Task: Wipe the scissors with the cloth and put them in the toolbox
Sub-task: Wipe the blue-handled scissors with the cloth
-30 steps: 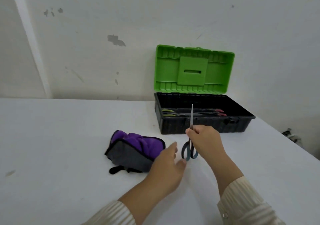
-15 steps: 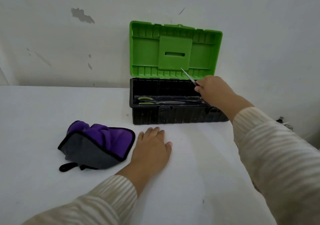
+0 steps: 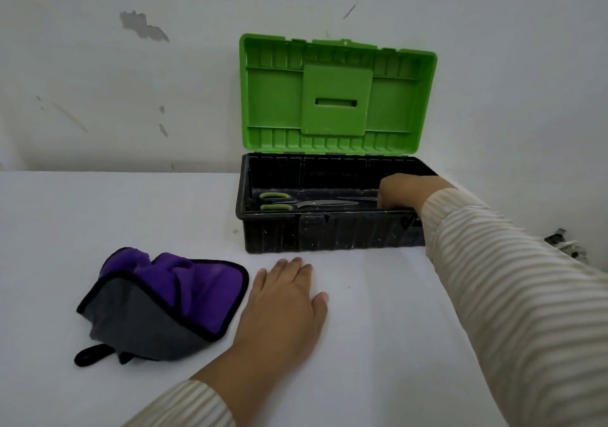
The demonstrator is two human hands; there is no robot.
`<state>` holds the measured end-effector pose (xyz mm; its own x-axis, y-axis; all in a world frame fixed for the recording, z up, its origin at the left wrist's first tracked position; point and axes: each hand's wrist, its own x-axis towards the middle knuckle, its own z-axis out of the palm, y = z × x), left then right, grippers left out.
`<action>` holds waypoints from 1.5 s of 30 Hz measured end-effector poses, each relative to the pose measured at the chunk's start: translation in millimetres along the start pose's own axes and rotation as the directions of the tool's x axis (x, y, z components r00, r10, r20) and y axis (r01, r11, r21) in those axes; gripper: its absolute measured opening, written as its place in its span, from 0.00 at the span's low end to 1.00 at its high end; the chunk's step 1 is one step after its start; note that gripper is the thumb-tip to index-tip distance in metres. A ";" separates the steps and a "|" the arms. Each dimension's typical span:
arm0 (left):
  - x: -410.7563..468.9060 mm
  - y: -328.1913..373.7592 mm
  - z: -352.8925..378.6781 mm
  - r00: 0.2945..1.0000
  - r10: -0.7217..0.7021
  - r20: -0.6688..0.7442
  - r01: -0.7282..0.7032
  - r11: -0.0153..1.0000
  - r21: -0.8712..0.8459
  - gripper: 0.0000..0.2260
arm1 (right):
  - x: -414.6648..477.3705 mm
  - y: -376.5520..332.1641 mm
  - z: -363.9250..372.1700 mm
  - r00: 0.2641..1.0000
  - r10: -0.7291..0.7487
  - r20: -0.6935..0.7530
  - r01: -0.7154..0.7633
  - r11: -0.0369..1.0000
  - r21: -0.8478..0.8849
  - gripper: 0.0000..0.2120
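Nearest, two striped cream sleeves (image 3: 513, 311) reach out over a white table (image 3: 378, 344). The left hand (image 3: 279, 308) lies flat on the table, palm down, fingers loosely spread and holding nothing. Just left of it, close to its edge though I cannot tell if they touch, sits the cloth (image 3: 164, 305), crumpled, purple on one face and grey on the other, with black trim and a black loop (image 3: 90, 356) sticking out at its near left corner.

Farther on, the toolbox (image 3: 329, 232) stands against the wall (image 3: 164, 81), its black tray open and its green lid (image 3: 337, 95) tipped upright behind it. The right hand (image 3: 403, 191) is down inside the tray at the right end, fingers curled in around the handle of the scissors (image 3: 357, 198); only the blades show, pointing left along the tray floor. The handle itself is hidden by the hand, so I cannot tell how tight the grip is.

A second pair (image 3: 296, 203) with green handles lies in the tray's left half, blades pointing right, tips near the held blades.

The wall is scuffed, with a patch of chipped paint (image 3: 143, 25) at upper left.
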<state>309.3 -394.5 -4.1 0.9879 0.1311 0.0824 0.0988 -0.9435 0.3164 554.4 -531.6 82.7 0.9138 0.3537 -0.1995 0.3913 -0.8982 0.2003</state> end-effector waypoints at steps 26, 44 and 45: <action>126.7 -24.0 -149.1 0.937 0.067 -0.342 -0.069 0.998 0.007 0.20 | -47.7 -96.8 -85.0 0.813 -0.028 -0.581 0.335 0.839 0.428 0.15; 261.5 -8.7 -243.9 0.972 0.001 -0.237 0.045 0.981 0.189 0.29 | 51.3 -25.4 -188.2 0.882 0.020 -0.470 0.149 0.936 0.318 0.30; 252.6 -7.2 -244.2 0.960 0.027 -0.277 0.028 0.980 0.195 0.27 | 42.0 -23.8 -186.3 0.859 0.029 -0.511 0.149 0.941 0.303 0.28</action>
<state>529.1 -280.2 245.3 0.9184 0.1846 0.3498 0.1481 -0.9806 0.1287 603.7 -446.7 248.2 0.8517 0.4111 0.3250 0.4713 -0.8720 -0.1321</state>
